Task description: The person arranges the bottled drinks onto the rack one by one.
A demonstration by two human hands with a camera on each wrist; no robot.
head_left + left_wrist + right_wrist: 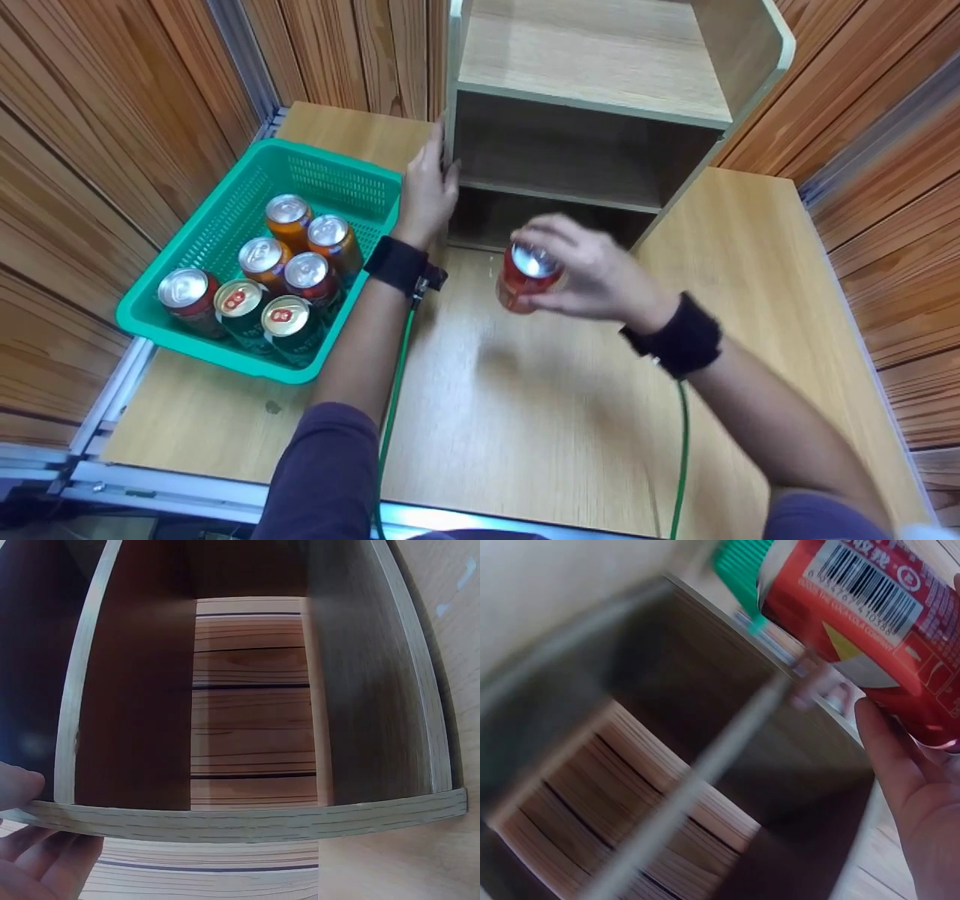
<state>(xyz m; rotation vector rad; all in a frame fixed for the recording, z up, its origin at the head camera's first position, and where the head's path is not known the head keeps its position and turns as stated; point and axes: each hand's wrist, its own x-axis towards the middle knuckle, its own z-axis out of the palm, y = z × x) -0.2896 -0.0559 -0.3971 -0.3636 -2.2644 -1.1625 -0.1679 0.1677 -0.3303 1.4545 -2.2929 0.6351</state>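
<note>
Right now the right hand (592, 274) grips a red can (525, 277) from above, upright, just before the shelf unit's (600, 112) lowest opening near the tabletop's back edge; the left hand (427, 191), fingers straight, presses the unit's left side.

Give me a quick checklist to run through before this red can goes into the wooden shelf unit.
1. Hold on the red can: ok, right hand grips it from above, fingers curled round its top.
2. Shelf unit steadied: ok, left hand rests flat against its left side panel.
3. Middle compartment free: ok, nothing visible inside.
4. Bottom compartment free: cannot tell, dark and partly hidden by the hand.
5. Path from can to shelf: ok, only bare table between them.
6. Green basket out of the way: ok, it sits left of the shelf.
</note>
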